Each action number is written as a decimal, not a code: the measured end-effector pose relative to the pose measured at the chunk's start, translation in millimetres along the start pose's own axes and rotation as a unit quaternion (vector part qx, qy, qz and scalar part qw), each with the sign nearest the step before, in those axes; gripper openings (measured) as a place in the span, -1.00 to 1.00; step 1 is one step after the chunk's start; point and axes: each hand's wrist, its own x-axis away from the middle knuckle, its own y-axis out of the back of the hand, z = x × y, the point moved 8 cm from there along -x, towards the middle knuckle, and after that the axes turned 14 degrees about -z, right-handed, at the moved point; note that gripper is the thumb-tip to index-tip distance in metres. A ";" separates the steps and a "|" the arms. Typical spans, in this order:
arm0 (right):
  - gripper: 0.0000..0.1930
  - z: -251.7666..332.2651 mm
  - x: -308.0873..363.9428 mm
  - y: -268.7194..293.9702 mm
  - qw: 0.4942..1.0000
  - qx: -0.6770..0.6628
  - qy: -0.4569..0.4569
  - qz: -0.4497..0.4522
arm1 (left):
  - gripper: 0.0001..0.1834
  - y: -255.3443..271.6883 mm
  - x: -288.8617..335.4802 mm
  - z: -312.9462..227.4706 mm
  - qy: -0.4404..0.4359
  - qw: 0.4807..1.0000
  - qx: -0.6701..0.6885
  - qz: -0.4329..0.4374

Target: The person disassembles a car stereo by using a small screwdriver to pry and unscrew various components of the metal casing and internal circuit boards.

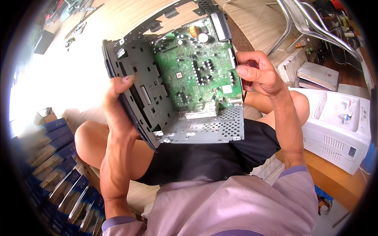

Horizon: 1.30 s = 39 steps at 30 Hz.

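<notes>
An opened metal-cased electronics unit (232,131), shaped like a car stereo, is held up tilted over my lap. Inside lies a green circuit board (173,80) with several capacitors, a copper coil and a white connector. My left hand (118,98) grips the unit's dark front side, its thumb over the edge. At the opposite side, my right hand (262,74) is closed at the casing's edge. A dark red object (251,70), perhaps a tool handle, is tucked in its fingers; most of it is hidden.
Blue boxes (59,157) are stacked at the lower left. A white water dispenser (334,122) lies on the right, near a metal-framed chair (289,23). Small metal parts (76,33) lie on the floor at the far left. Sunlight washes out the left floor.
</notes>
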 end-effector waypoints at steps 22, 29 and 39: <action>-0.59 -1.4 14.5 12.9 0.998 0.045 -0.029 -0.038 | -0.40 -18.1 9.3 15.1 0.035 0.997 0.024 0.059; -0.65 -2.9 12.8 16.2 0.998 0.051 -0.001 -0.030 | -0.44 -20.3 7.4 19.8 0.038 0.998 0.005 0.040; -0.68 -3.4 2.8 19.2 0.996 0.009 0.032 -0.082 | -0.44 -17.4 12.2 22.0 0.125 0.991 -0.014 0.044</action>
